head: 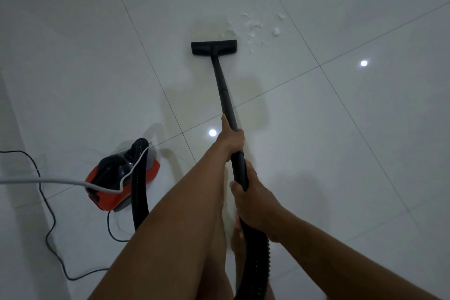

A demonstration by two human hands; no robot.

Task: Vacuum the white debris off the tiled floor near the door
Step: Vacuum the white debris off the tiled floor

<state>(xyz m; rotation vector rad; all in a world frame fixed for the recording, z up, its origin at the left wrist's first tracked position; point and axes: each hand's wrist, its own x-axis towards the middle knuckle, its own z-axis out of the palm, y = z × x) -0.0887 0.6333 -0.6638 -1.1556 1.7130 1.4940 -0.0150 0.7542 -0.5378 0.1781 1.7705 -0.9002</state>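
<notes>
Left hand (230, 140) extended forward, right hand (253, 204) nearer, both clenched

Single head view, looking steeply down-forward over arms at floor (341, 129), wide.

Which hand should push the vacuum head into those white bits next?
Probably the left hand. It grips the black tube farther forward, nearer the vacuum head, so it steers toward the white bits just ahead and right. The right hand holds the rear end by the hose.
</notes>
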